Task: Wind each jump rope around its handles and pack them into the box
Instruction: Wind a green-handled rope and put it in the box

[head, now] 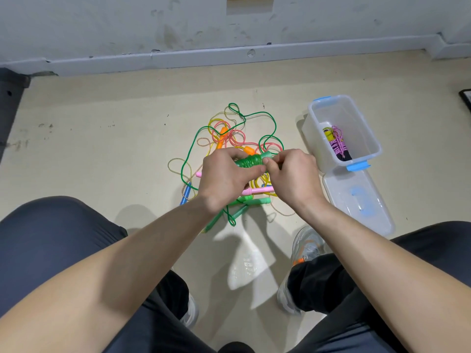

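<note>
Left hand (224, 177) is curled round the green bundle (248, 161), thumb along its near side, clamping the paired handles so the turns on them cannot slip. Right hand (293, 179) pinches the green cord at the bundle's right end, thumb against forefinger; I read this as laying or tucking a turn. Both grips are closed on the same rope, held up off the floor (102, 149), which I judge leaves room to pass cord round the handles. The loose green rope (193, 146), which I take to be the unwound remainder, trails beyond and left of the grip in wide loops, so a fair length looks left to wind. It crosses the pile (229, 133) of pink, yellow and speckled cords lying under and beyond the hands; risk: pulling may drag neighbours along. A pink handle (257, 191) and spare green handles (252, 201) sit just below the grip. The box (369, 133) stands open to the right of the right hand, one wound pink rope (337, 143) on its bottom. Its lid (356, 200) lies flat on the near side, presumably kept off so each finished bundle drops straight in.
</note>
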Demonstrator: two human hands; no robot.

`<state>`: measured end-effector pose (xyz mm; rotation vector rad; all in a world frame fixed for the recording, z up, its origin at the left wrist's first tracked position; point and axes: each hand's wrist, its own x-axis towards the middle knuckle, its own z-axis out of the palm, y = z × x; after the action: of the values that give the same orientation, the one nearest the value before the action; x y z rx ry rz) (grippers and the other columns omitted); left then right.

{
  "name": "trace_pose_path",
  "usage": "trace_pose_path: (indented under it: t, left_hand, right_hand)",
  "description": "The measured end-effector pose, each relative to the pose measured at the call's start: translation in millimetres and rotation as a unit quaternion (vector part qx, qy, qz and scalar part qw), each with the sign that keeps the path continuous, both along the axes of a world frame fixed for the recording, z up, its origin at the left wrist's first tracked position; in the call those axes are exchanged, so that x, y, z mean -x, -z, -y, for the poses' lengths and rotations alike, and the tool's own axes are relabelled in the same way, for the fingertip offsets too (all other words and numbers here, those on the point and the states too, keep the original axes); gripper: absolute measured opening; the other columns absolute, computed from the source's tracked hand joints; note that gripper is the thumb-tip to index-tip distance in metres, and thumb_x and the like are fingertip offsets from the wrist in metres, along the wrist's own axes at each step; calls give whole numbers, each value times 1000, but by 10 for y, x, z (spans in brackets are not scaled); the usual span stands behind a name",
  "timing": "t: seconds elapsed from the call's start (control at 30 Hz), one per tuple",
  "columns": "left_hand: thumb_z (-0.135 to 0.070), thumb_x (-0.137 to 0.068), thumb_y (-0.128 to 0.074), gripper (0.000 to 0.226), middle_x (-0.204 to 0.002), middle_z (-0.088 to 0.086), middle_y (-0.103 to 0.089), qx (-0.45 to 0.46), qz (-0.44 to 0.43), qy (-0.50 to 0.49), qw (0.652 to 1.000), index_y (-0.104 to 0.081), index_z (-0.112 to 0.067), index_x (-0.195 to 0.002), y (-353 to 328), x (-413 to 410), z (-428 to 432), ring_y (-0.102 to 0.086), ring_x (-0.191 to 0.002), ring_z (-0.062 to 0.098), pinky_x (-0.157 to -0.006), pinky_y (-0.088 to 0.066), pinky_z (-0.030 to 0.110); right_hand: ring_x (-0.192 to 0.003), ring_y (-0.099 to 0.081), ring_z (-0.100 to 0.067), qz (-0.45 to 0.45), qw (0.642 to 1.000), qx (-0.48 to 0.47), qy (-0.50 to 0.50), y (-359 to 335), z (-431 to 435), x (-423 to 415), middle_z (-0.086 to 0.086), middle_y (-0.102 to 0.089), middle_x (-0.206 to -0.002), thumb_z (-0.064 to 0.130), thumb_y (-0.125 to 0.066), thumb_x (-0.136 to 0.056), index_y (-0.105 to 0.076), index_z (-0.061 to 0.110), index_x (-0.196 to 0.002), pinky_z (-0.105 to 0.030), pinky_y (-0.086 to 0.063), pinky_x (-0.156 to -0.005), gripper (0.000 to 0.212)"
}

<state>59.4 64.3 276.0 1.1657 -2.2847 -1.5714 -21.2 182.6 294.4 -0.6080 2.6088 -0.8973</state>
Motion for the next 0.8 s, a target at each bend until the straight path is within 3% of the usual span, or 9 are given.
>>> trace_pose_path:
  t: [0.07,0.17,0.27,0.33,0.4,0.5,0.57,0.7,0.8]
  left_hand:
    - [-35,-71,-90,47,-76,7,-74,-14,-1,-3,1000,-70,-13,-106,16,-7,5,-67,-52,20,-61,-59,33]
    - [-36,-72,-90,47,-77,8,-74,-22,-4,-7,1000,-69,-13,-107,19,-13,-6,-70,-55,23,-65,-59,34]
    - [-34,-75,-88,45,-78,12,-73,-32,-3,-9,999,-68,-10,-108,1,-22,-17,-70,-54,25,-63,-56,31]
    - [-34,-77,-87,41,-77,13,-74,-31,0,-2,1000,-68,-10,-105,-21,-26,-26,-67,-51,22,-58,-54,29]
    - [-34,-76,-87,38,-74,10,-74,-19,3,7,1000,-70,-11,-101,-26,-26,-30,-66,-51,21,-59,-56,33]
    - [-32,-76,-87,25,-72,6,-73,11,5,26,1000,-69,-19,-88,-21,-19,-6,-68,-54,23,-65,-59,41]
    - [-30,-75,-88,24,-72,7,-73,33,18,52,998,-66,-24,-82,-39,-13,29,-70,-58,24,-67,-59,40]
    - [-30,-73,-90,43,-69,8,-72,12,53,84,995,-73,-13,-108,-97,12,140,-69,-53,22,-68,-61,36]
    - [-28,-70,-93,36,-63,6,-70,-16,73,89,993,-77,-17,-100,-124,30,222,-62,-48,19,-69,-63,42]
  right_hand:
    - [-44,-48,17,-25,1000,-14,-11,10,-3,-6,2,-50,-56,24,-59,-100,-68,4,-75,-7,-34,-47,33]
    - [-35,-42,-5,-73,996,-45,-25,16,6,-18,4,-46,-56,27,-57,-101,-65,8,-74,-7,-34,-47,33]
    - [-44,-32,-3,-125,986,-96,-57,17,21,-31,-3,-47,-68,29,-54,-102,-55,15,-74,-16,-27,-43,31]
    - [-50,-36,-17,-141,979,-124,-84,19,19,-47,-6,-45,-78,26,-61,-99,-48,19,-74,-24,-23,-48,29]
    - [-62,-40,-28,-154,971,-145,-112,12,16,-59,-6,-43,-81,19,-71,-91,-45,20,-74,-30,-30,-60,31]
    - [-74,-49,-35,-189,952,-182,-160,-50,4,-42,-11,-49,-86,17,-73,-87,-61,10,-85,-34,-30,-66,15]
    - [-87,-59,-40,-207,935,-205,-202,-64,-2,-24,-17,-58,-96,14,-73,-83,-65,3,-97,-35,-30,-67,20]
    - [-63,-59,-40,-241,916,-196,-253,-48,-5,-17,-21,-56,-72,8,-90,-58,-60,-1,-72,-34,-30,-54,34]
    - [-52,-56,-35,-252,917,-175,-254,6,-8,18,-16,-52,-62,13,-97,-52,-55,3,-62,-27,-24,-51,44]
